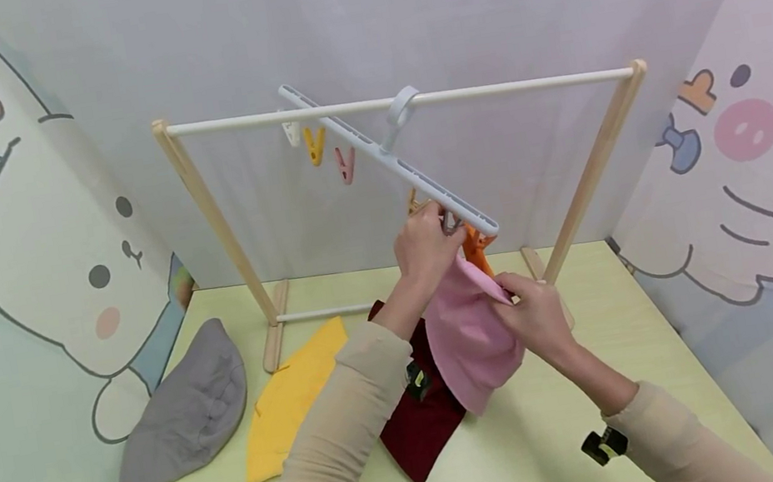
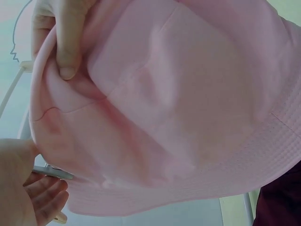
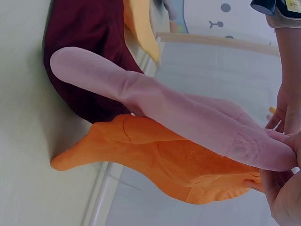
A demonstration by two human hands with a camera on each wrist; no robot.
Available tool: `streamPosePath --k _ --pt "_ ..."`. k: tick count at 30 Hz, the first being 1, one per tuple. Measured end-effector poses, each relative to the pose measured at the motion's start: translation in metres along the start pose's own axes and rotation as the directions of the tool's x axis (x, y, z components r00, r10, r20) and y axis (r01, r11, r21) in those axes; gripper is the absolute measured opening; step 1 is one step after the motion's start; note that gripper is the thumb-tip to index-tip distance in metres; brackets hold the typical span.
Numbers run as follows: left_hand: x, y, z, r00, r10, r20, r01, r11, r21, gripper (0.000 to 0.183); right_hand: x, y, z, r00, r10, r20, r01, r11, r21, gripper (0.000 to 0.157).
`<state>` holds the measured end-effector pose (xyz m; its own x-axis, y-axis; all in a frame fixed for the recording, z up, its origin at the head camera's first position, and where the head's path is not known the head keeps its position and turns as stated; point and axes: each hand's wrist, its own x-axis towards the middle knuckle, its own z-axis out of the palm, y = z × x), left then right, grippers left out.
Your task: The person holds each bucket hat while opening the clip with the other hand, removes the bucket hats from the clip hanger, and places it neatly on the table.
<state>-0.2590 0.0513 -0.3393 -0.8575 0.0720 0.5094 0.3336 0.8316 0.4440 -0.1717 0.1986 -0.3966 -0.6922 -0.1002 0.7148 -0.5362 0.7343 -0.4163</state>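
A pink bucket hat [image 1: 473, 337] hangs below the near end of a pale blue clip hanger [image 1: 414, 177]. My right hand [image 1: 538, 314] pinches the hat's edge, its thumb pressed on the fabric in the left wrist view. Beside the hat's upper edge, my left hand [image 1: 427, 247] holds a grey clothespin [image 2: 52, 172] between thumb and curled fingers. Just behind the pink hat hangs an orange hat [image 3: 164, 155], mostly hidden in the head view. An orange clothespin [image 1: 479, 236] sits at the hanger's near end.
The hanger hooks over the white bar [image 1: 521, 86] of a wooden rack. White [image 1: 292, 133], yellow [image 1: 315, 147] and pink clothespins [image 1: 346, 166] dangle from its far half. Grey [image 1: 190, 415], yellow [image 1: 304, 393] and dark red hats [image 1: 418, 438] lie on the table.
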Motion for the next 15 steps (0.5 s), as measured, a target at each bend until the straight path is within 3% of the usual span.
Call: streamPosePath --k 15 --pt "-0.0032 0.0011 0.0028 0.996 0.036 -0.087 -0.033 0.999 0.036 0.030 -0.0027 -0.0010 -0.0011 1.000 -0.012 0.007 0.012 1.000 0.007 0.009"
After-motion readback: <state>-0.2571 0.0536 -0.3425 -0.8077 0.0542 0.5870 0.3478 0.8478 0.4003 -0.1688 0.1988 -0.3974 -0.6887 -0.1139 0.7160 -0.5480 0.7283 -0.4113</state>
